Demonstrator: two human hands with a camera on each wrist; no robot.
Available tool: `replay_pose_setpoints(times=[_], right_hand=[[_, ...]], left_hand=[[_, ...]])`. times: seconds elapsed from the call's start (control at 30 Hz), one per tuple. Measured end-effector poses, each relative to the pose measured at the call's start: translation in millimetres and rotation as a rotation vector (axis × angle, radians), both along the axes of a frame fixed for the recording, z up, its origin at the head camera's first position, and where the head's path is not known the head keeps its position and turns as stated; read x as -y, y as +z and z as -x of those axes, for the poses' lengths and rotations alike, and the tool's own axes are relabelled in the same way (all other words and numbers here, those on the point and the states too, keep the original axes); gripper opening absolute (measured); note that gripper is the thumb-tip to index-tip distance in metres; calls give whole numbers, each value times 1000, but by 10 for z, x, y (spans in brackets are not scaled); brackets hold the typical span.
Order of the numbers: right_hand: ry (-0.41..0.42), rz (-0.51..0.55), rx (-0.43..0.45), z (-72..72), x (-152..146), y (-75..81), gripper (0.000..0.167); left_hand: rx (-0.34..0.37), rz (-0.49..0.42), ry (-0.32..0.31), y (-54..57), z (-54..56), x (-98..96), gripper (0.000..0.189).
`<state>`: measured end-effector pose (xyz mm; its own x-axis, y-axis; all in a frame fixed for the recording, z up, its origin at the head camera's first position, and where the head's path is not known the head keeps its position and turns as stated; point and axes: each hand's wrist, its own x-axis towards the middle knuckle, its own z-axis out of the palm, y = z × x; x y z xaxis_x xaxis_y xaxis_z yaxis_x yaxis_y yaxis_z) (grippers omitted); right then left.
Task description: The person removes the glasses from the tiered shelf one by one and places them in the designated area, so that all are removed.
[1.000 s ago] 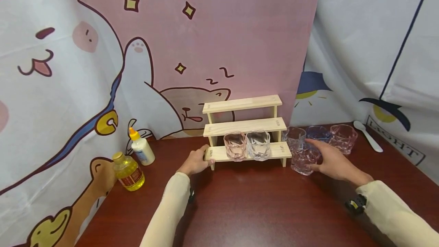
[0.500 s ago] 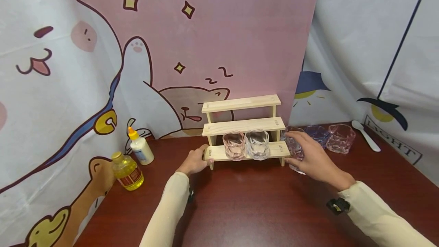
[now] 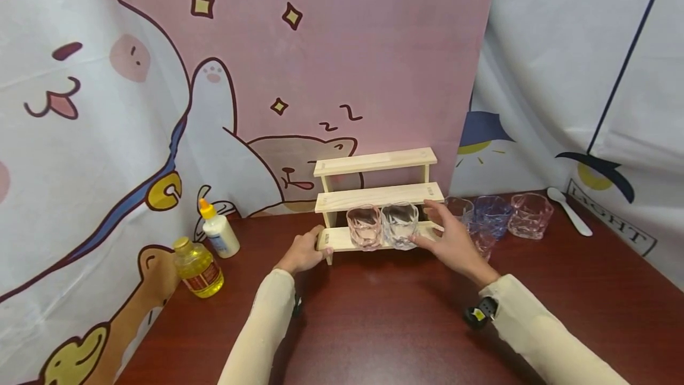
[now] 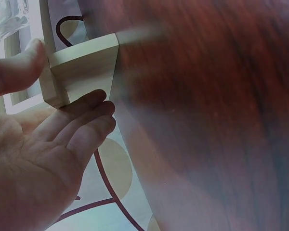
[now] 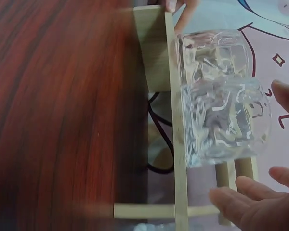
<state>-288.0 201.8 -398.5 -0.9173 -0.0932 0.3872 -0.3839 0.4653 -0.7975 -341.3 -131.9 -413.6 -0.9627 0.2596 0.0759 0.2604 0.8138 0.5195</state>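
Note:
A three-tier wooden rack [image 3: 379,198] stands against the back curtain. On its lowest step sit a pinkish glass [image 3: 366,227] and, right beside it, a clear glass [image 3: 399,226]. My left hand [image 3: 303,251] holds the left end of that step; the left wrist view has the thumb on the board [image 4: 84,54] and the other fingers extended below. My right hand [image 3: 453,247] is at the clear glass's right side, thumb and fingers spread. In the right wrist view a gap shows between its fingers and the clear glass [image 5: 226,120].
Right of the rack stand a clear glass [image 3: 461,207], a blue glass [image 3: 494,217], a pink glass [image 3: 530,217] and another glass [image 3: 483,239] partly behind my right hand. A white spoon [image 3: 570,214] lies beyond. At left are a yellow oil bottle [image 3: 198,267] and a glue bottle [image 3: 220,230].
My right hand has moved left, from the loose glasses at the right to the clear glass on the rack. My left hand stays on the step's end. Both glasses on the rack keep their places.

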Motion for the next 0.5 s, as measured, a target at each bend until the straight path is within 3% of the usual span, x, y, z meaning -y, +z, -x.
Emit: replay_pose_setpoints(times=[0.5], right_hand=[[-26, -10, 143, 152, 262, 6, 95]], left_hand=[[-5, -6, -13, -12, 20, 4, 40]])
